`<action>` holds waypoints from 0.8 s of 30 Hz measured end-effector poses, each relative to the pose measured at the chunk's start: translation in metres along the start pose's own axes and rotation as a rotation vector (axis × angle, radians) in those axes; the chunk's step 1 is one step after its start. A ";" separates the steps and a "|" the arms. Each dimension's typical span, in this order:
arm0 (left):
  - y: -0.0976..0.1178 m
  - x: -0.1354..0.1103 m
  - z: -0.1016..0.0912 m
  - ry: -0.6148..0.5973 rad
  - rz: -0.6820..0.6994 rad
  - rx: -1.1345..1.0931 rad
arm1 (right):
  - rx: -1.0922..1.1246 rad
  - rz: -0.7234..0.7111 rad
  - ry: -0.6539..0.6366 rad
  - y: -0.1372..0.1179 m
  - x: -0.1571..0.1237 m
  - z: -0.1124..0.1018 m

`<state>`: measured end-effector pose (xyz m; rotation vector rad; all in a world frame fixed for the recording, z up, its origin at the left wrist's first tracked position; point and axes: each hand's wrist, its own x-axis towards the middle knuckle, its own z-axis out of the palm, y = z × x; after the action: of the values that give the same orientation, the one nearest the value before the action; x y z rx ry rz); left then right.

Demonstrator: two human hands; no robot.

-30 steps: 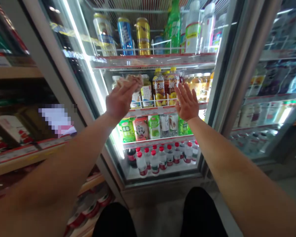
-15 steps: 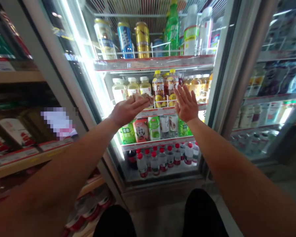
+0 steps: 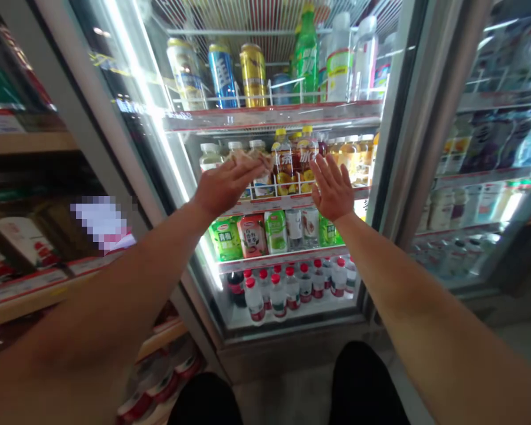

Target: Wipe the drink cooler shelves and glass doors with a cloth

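Observation:
My left hand (image 3: 220, 188) presses a crumpled beige cloth (image 3: 253, 162) against the glass door (image 3: 402, 127) of a lit drinks cooler, its palm and fingers over the cloth. To the right, my right hand (image 3: 335, 192) lies flat against the same glass with its fingers spread and nothing in it. Behind the glass, between the two hands, stand yellow-capped tea bottles (image 3: 285, 162). White-capped bottles (image 3: 210, 156) show partly behind my left hand and the cloth.
Inside the cooler are cans (image 3: 253, 75), a green bottle (image 3: 307, 56), drink cartons (image 3: 253, 236) and red-capped water bottles (image 3: 277, 295). A wooden shelf (image 3: 26, 141) with bottles stands on the left. Another glass-fronted cooler (image 3: 482, 177) is on the right.
My left hand has moved slightly left and up over the glass with the cloth. My right hand has stayed nearly in place. The view has shifted a little.

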<state>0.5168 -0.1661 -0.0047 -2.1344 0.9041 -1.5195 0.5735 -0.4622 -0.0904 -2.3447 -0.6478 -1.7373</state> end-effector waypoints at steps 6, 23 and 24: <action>0.004 0.002 0.012 0.116 -0.192 0.003 | -0.015 -0.023 0.023 0.002 -0.001 0.002; 0.015 -0.001 0.009 -0.063 0.043 -0.041 | -0.038 -0.020 0.043 0.001 -0.001 0.002; 0.010 0.001 0.007 -0.033 0.030 -0.037 | -0.042 -0.019 0.043 0.001 -0.001 0.002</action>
<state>0.5211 -0.1744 -0.0126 -2.1557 0.9553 -1.4596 0.5756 -0.4624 -0.0915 -2.3292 -0.6352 -1.8215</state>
